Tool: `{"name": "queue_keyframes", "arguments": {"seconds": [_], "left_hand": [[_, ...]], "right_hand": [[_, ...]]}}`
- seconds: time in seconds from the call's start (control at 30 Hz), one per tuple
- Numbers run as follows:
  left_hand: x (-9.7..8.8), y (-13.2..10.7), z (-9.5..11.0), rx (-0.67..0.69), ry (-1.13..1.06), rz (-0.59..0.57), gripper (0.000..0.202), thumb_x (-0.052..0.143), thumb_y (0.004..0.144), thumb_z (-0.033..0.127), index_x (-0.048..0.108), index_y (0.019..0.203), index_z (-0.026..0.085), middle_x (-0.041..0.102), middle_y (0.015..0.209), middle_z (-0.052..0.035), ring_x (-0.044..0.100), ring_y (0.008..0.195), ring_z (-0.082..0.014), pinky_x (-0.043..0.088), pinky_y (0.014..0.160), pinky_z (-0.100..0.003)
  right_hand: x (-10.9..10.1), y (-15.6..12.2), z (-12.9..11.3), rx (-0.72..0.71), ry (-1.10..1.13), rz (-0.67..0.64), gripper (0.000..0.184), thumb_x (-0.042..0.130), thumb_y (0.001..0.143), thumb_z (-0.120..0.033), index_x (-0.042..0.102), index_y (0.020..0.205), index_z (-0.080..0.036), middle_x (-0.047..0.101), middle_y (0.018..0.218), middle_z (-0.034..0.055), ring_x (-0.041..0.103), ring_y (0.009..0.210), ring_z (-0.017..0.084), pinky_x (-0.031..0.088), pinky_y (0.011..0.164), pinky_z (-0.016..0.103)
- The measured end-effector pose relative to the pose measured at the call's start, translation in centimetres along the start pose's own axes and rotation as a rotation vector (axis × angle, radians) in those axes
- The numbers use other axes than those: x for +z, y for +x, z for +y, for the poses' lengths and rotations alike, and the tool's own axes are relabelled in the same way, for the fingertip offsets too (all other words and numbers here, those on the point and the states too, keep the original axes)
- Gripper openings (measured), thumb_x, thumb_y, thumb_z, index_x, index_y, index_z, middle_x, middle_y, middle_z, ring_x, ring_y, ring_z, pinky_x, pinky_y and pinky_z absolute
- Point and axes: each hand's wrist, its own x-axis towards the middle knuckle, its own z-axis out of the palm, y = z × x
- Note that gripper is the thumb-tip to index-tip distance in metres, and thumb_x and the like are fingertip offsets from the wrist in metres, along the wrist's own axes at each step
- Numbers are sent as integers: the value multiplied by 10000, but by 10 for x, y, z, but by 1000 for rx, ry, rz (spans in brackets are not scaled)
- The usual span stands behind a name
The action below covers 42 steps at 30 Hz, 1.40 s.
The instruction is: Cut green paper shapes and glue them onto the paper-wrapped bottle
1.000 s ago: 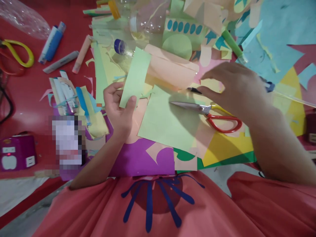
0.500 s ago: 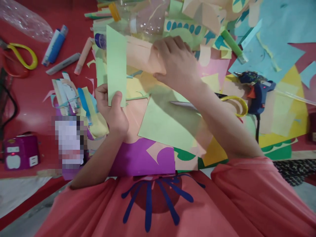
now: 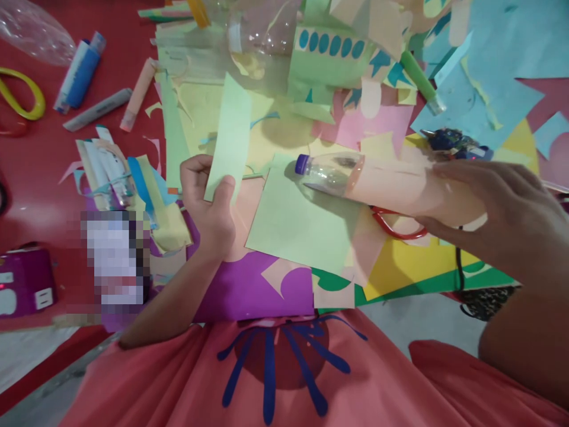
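Observation:
Between the thumb and fingers of my left hand (image 3: 211, 204) a pale green paper strip (image 3: 230, 133) is pinched, standing upward. My right hand (image 3: 493, 207) grips the bottom end of a clear plastic bottle (image 3: 326, 171) wrapped in peach paper. The bottle lies sideways with its purple cap (image 3: 303, 164) toward the left. Beneath it is a larger light green sheet (image 3: 297, 225). Scissors with a red handle loop (image 3: 395, 225) are partly covered by the bottle.
A glue gun (image 3: 453, 145) is half hidden behind my right hand. Several markers (image 3: 89, 74), a purple box-shaped device (image 3: 31, 281) and yellow-handled scissors (image 3: 31, 98) lie at left. Another clear bottle (image 3: 267, 29) stands among cut papers at the back.
My right hand has carried the wrapped bottle from the back toward the right and nearer me. My left hand, still holding the strip, has shifted slightly right, and the strip leans more.

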Motion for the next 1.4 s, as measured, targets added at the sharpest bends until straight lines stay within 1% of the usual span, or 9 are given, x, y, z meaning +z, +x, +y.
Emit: {"name": "queue_keyframes", "arguments": {"seconds": [0.1,0.27,0.47,0.6,0.73,0.97,1.1,1.27,1.4], "left_hand": [[-2,-5,3,-9,79,-104,300,656,862,501,552,1018,267,575,954,-20,580,854,-166,510,756,-307],[-4,-6,1,34,168,-276,283,640,868,474,585,1040,256,625,960,-19,614,867,-166,545,808,-314],[-7,0,-3,43,189,-253,244,655,871,439,625,1010,239,645,964,-18,626,937,-169,541,860,-300],[-10,3,-7,85,147,-173,209,693,876,422,581,888,245,577,826,18,587,793,-141,522,763,-285],[-7,-1,-1,75,134,-225,253,691,889,437,535,826,249,574,790,25,598,786,-146,529,760,-306],[0,-11,8,159,-62,-405,161,676,919,272,533,851,245,760,1155,-31,714,1124,-196,617,885,-390],[-1,-14,2,223,-79,-443,160,683,918,271,524,900,261,759,1218,-23,710,1167,-216,638,879,-379],[-2,-19,3,180,-104,-422,135,654,942,261,520,930,269,754,1235,-16,705,1182,-208,649,905,-382],[-3,-20,8,118,-78,-524,141,621,966,295,499,907,256,737,1270,-41,679,1226,-216,646,939,-421]], "right_hand": [[8,-5,-6,34,-44,-67,669,551,959,-418,253,1545,-296,608,1365,178,564,1301,373,492,1050,532],[13,34,-36,67,-35,-42,643,587,923,-384,364,1478,-149,563,1435,253,531,1343,430,453,1089,562],[11,65,-49,137,-36,-135,514,595,903,-357,545,1360,-128,702,1251,222,688,1119,402,546,944,496],[18,59,-48,82,5,2,498,576,908,-326,542,1373,-153,677,1326,197,659,1186,399,528,977,514],[22,53,-50,-39,33,88,491,575,898,-246,537,1375,-140,691,1316,183,672,1176,348,521,987,457],[22,47,-50,-135,-55,178,475,599,898,-218,537,1358,-119,722,1262,170,704,1122,326,551,917,417],[29,44,-45,-184,-80,308,436,617,906,-261,556,1313,-119,757,1174,152,740,1019,321,573,819,413],[32,39,-45,-177,-84,285,438,640,888,-229,561,1302,-113,753,1173,166,737,1011,324,566,817,418],[30,35,-45,-183,-90,266,469,651,876,-214,547,1322,-112,749,1180,170,732,1024,320,568,825,412]]}}
